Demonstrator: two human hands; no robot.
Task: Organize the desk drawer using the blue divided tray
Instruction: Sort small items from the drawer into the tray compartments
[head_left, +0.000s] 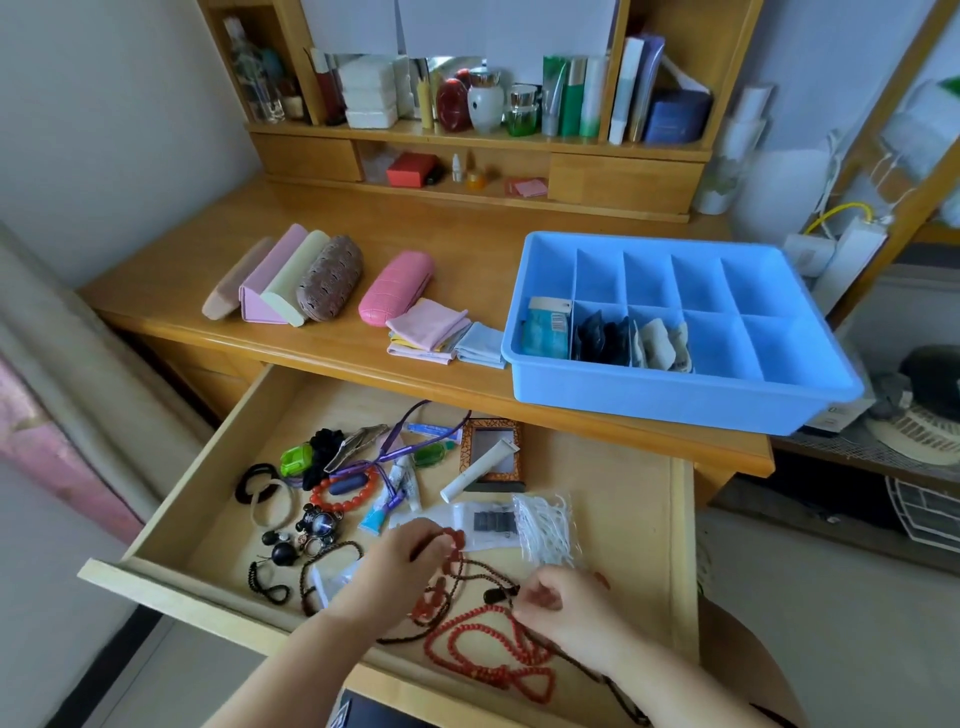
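The blue divided tray (675, 402) sits on the desktop at the right; three of its near compartments hold a teal packet, dark items and beige items. Below it the wooden drawer (208, 462) is pulled out and full of small things. A tangle of red bead necklaces (488, 649) and brown cords lies at its front. My left hand (400, 566) pinches red beads at the tangle's upper end. My right hand (566, 608) grips a strand at its right side.
The drawer also holds hair ties (260, 488), a red bracelet (345, 493), tubes (480, 467), an orange-framed box (491, 452) and a bag of floss picks (545, 527). Several glasses cases (311, 278) and folded cloths (431, 332) lie on the desktop. Shelves with bottles stand behind.
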